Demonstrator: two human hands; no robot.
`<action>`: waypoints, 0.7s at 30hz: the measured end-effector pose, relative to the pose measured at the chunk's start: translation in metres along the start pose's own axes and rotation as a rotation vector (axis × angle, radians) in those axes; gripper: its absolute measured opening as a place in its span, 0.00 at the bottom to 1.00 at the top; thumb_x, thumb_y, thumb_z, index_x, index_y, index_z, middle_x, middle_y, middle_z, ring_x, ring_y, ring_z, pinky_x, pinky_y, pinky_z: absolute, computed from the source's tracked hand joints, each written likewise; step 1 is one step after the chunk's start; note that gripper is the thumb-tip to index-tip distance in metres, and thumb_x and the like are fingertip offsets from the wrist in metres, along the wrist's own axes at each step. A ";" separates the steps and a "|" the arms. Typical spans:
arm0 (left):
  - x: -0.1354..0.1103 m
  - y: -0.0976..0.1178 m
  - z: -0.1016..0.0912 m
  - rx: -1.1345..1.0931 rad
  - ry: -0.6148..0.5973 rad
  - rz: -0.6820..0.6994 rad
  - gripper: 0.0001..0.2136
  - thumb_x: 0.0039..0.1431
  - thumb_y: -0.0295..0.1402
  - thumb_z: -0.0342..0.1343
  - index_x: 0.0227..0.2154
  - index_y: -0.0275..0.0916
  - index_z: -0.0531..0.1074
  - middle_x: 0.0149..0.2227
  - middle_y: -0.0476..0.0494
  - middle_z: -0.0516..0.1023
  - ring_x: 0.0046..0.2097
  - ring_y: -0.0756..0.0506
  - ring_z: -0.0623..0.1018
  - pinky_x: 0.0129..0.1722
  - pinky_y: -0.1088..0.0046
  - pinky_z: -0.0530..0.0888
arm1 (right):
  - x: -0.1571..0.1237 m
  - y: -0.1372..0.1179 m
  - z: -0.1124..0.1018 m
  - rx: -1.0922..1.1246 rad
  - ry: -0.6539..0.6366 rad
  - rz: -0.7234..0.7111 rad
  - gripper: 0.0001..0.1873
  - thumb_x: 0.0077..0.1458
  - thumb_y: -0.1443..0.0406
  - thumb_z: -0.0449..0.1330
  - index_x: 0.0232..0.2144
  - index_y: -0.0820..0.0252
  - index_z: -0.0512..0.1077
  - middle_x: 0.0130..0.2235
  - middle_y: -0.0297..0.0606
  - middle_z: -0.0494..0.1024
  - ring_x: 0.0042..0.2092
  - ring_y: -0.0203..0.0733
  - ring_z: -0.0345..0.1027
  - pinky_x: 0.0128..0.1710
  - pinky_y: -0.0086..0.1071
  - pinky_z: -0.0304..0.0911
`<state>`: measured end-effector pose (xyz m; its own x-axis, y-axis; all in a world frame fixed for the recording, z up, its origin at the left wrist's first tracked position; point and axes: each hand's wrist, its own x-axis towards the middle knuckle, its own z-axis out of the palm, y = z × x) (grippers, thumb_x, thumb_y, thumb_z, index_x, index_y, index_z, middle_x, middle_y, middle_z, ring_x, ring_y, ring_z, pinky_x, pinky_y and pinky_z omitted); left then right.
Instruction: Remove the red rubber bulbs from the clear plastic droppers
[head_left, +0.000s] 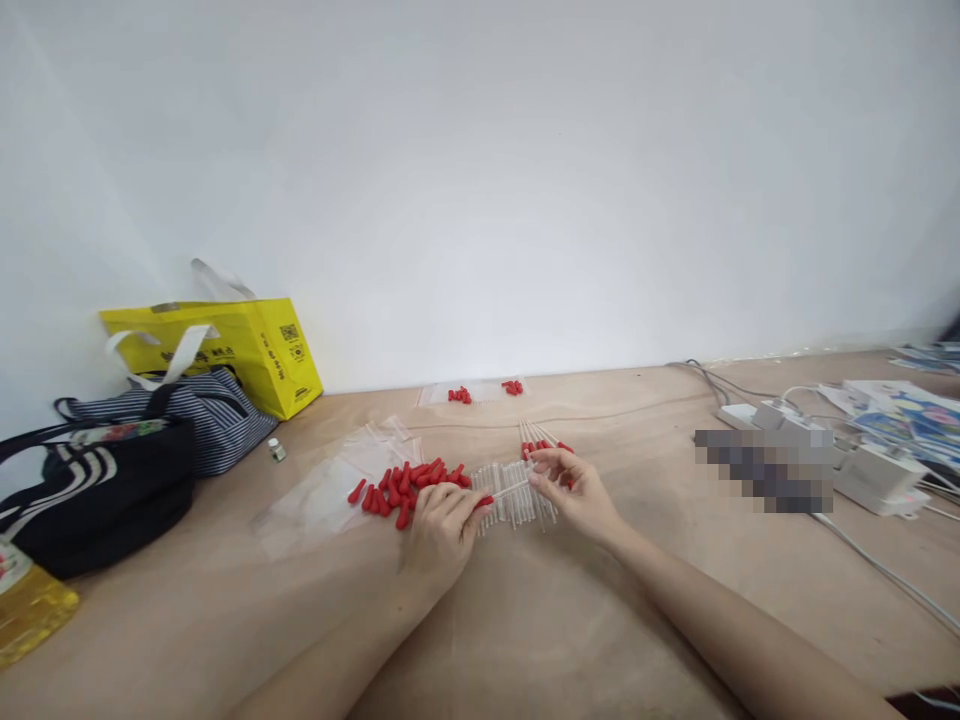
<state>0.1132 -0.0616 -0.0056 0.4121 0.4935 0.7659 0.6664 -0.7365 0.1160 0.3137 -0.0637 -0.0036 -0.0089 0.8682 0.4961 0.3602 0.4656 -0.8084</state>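
Observation:
My left hand [445, 520] is closed on a red dropper bulb [485, 501]. A thin clear glass tube [513, 488] runs from that bulb to my right hand [571, 492], whose fingertips pinch its other end. Beneath the tube lies a row of similar clear tubes [517, 510], side by side on the table. A heap of loose red bulbs [401, 490] is just left of and behind my left hand. Beyond my right hand are several tubes with red bulbs on them, assembled droppers [533, 437], fanned out and partly hidden by the fingers.
Clear plastic bags [322, 480] lie flat on the left, and a bag with red bulbs [460, 395] is near the wall. A small bottle [277, 450], yellow bag [277, 350] and black bag [97, 495] stand left. Power adapters with cables [881, 475] and papers [911, 420] are right.

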 end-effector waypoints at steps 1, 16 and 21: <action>-0.002 -0.003 -0.002 0.016 -0.007 0.018 0.07 0.57 0.31 0.49 0.33 0.39 0.72 0.28 0.49 0.77 0.34 0.46 0.71 0.36 0.68 0.61 | -0.001 0.001 -0.004 -0.124 0.022 -0.122 0.15 0.49 0.58 0.56 0.37 0.61 0.69 0.33 0.40 0.73 0.34 0.39 0.63 0.34 0.35 0.57; -0.007 0.003 0.005 0.069 -0.094 0.137 0.03 0.54 0.31 0.52 0.28 0.43 0.71 0.32 0.52 0.76 0.37 0.45 0.68 0.44 0.61 0.58 | -0.026 0.012 0.018 -0.699 -0.057 -0.703 0.07 0.51 0.71 0.51 0.28 0.60 0.69 0.21 0.31 0.67 0.29 0.34 0.52 0.37 0.35 0.44; -0.009 0.003 0.004 0.096 -0.105 0.162 0.05 0.54 0.30 0.51 0.25 0.43 0.70 0.31 0.51 0.75 0.38 0.45 0.68 0.46 0.57 0.57 | -0.028 0.010 0.015 -0.659 -0.067 -0.710 0.08 0.52 0.70 0.50 0.27 0.60 0.69 0.19 0.30 0.65 0.28 0.34 0.52 0.37 0.36 0.43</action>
<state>0.1136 -0.0668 -0.0146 0.5776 0.4217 0.6989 0.6406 -0.7649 -0.0679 0.3039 -0.0807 -0.0300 -0.4716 0.4397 0.7644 0.7006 0.7132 0.0220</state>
